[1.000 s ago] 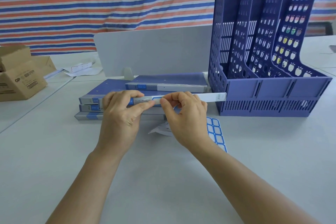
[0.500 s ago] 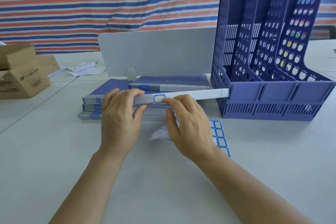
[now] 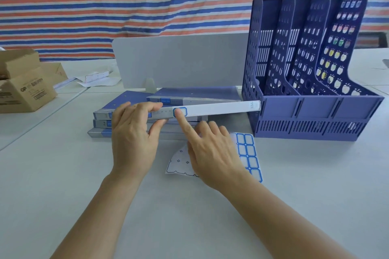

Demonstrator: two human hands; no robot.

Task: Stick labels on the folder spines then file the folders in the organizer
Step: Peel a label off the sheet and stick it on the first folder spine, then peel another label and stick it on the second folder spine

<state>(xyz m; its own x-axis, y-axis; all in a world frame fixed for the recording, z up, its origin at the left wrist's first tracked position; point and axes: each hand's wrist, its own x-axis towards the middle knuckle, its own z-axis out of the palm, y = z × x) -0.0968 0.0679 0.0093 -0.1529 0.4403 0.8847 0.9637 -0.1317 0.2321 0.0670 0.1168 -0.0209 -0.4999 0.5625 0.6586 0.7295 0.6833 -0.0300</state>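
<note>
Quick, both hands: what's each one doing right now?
Left hand: closed on the folder, spine toward the camera.
Right hand: holding nothing; index fingertip presses the label onto the spine.

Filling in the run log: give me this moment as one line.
step: pressing label onto spine | left hand: holds folder | right hand: index finger on label | organizer: no folders visible

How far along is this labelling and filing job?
Early on. In hand: the left hand holds one folder spine-up while the right hand presses a blue-bordered label onto it with a fingertip. Left: the folders in the stack show no such labels, the label sheet still has plenty, and the organizer slots look empty.
</note>
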